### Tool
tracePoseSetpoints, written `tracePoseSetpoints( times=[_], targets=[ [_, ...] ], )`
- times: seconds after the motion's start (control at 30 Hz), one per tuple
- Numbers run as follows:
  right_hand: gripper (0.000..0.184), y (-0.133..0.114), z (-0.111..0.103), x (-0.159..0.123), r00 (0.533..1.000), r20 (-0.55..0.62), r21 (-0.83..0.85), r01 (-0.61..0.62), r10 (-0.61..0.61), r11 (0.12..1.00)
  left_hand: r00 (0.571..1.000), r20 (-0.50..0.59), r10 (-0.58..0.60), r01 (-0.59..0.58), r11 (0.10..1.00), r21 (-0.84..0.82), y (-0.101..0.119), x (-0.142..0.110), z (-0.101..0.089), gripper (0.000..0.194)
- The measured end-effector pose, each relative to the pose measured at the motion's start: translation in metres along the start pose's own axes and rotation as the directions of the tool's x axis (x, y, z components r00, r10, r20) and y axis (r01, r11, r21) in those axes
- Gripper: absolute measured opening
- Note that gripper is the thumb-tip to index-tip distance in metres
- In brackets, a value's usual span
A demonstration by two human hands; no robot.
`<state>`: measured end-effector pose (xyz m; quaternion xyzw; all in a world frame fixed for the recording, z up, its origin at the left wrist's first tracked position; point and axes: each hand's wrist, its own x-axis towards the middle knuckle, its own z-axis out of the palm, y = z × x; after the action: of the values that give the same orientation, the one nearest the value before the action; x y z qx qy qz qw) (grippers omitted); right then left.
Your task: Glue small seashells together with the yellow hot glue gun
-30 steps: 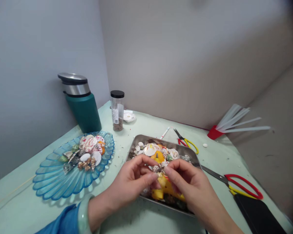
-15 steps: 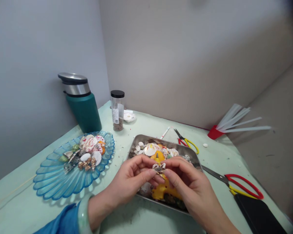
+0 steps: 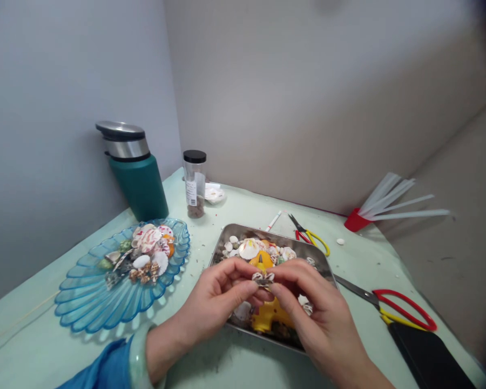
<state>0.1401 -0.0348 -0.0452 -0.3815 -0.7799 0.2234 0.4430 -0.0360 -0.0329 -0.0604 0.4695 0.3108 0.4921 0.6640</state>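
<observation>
Between the fingertips of my left hand (image 3: pixel 222 292) and my right hand (image 3: pixel 310 294) is a small shell piece (image 3: pixel 263 278), with two whitish, brown-marked parts on top of a darker greyish base. Both hands pinch it, one from each side, above a metal tray (image 3: pixel 227 233). In the tray, partly behind my fingers, lies a yellow glue gun (image 3: pixel 265 319) with its tip pointing away from me. Loose shells surround it, among them a white scallop shell (image 3: pixel 249 248). My hands cover much of the tray's middle.
A blue scalloped plate (image 3: pixel 85 302) holding shells is at left, before a teal bottle (image 3: pixel 140 186) and a clear jar (image 3: pixel 194 183). Small scissors (image 3: pixel 314 237), large scissors (image 3: pixel 405 310), a black object (image 3: pixel 433 356) and a red cup (image 3: pixel 355 220) of glue sticks are at right.
The shell piece has tipped slightly and moved a little left between my fingertips. My right hand has shifted slightly, uncovering a striped shell beside it in the tray.
</observation>
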Motion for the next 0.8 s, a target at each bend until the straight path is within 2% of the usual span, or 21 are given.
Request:
tracePoseSetpoints(
  times=[0.23,0.4,0.6,0.8],
  targets=[
    [0.017,0.0035,0.0046,-0.0029,0.998,-0.001,-0.011,-0.057,0.057,0.998,0.999,-0.029,0.013,-0.013,1.0,0.007,-0.0035,-0.001,-0.0011,0.02],
    [0.01,0.0039,0.0046,-0.0025,0.997,-0.001,-0.015,-0.076,0.076,0.997,1.0,-0.006,0.024,-0.025,1.0,-0.014,-0.0041,-0.0005,-0.0008,0.024],
    [0.013,0.0033,0.0041,-0.0024,0.999,-0.014,-0.028,-0.042,0.042,0.999,1.0,-0.001,0.018,-0.018,1.0,0.009,-0.0054,-0.0018,-0.0013,0.022],
    [0.017,0.0022,0.0043,-0.0023,1.0,0.004,-0.014,-0.015,0.015,1.0,0.997,-0.037,0.066,-0.063,0.995,0.077,-0.0059,-0.0027,-0.0011,0.015]
  ],
)
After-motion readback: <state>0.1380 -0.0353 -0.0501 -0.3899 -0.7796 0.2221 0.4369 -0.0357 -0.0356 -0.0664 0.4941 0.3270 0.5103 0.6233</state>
